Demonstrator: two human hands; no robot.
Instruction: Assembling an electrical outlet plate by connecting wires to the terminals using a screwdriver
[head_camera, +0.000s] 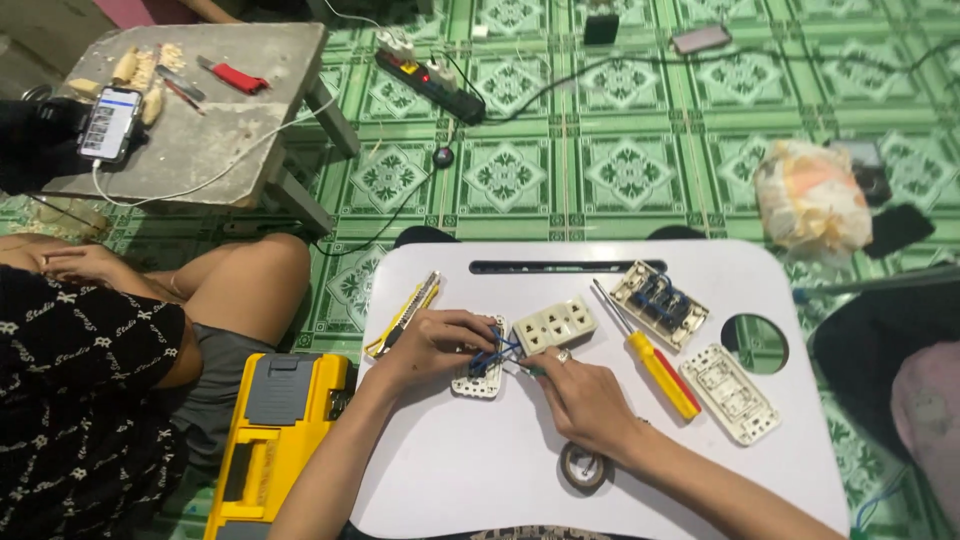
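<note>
My left hand (430, 345) grips a white socket module (480, 378) lying on the white lap table (470, 470), with blue wires (497, 352) sticking out of it. My right hand (585, 400), a ring on one finger, pinches those wires at the module's right edge. Just beyond my fingers sits a white socket faceplate (555, 324). A yellow-and-red screwdriver (655, 365) lies to the right of my right hand. A roll of black tape (583, 466) rests under my right wrist. A yellow utility knife (404, 314) lies left of my left hand.
Another socket back with blue wiring (660, 304) and a white faceplate (729, 393) lie at the table's right, near its round cup hole (754, 343). A yellow toolbox (270, 440) stands left. Another person's knee (255, 285) is beside it. A power strip (432, 85), a plastic bag (808, 195) and a grey stool (220, 120) are on the green tiled floor.
</note>
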